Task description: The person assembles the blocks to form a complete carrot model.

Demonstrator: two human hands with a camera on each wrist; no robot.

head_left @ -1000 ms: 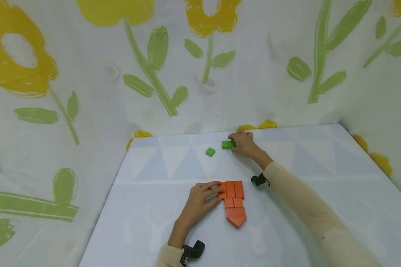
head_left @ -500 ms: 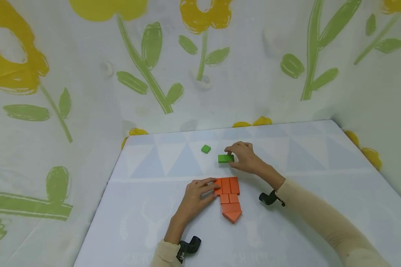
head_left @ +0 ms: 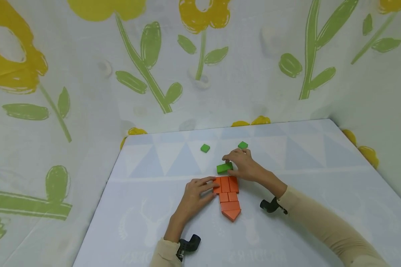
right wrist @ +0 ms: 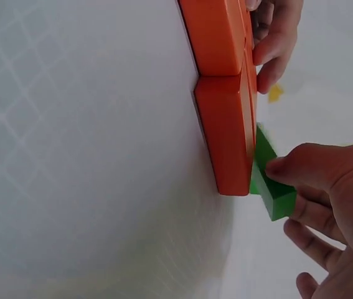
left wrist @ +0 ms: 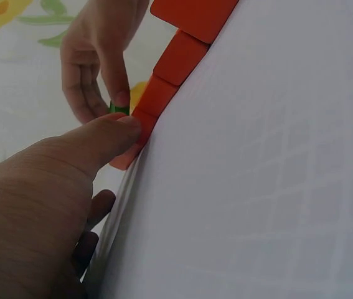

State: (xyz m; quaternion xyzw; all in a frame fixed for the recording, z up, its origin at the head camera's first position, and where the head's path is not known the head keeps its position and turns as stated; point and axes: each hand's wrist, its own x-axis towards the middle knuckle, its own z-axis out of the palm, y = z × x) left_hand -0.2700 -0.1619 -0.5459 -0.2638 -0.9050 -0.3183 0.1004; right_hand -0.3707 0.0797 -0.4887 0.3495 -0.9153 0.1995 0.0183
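Note:
In the head view, an arrow-like layout of orange blocks (head_left: 224,184) lies on the table. My left hand (head_left: 195,196) is at its upper left, gripping the leftmost orange block between thumb and fingers; the left wrist view shows the thumb (left wrist: 111,137) against the orange edge. My right hand (head_left: 245,165) pinches a green rectangular block (head_left: 223,168), slightly slanted, just beyond the layout's far edge. In the right wrist view the green block (right wrist: 274,190) is between thumb and fingers beside an orange block (right wrist: 226,134).
Two small green blocks lie farther back, one at left (head_left: 205,148) and one at right (head_left: 243,145) behind my right hand. A flower-print curtain (head_left: 97,74) rises behind and beside the white table (head_left: 147,222).
My right hand has brought the green block from the back of the table toward the orange layout and turned it slightly. The right-hand small green block has come into view. My left hand stays in place.

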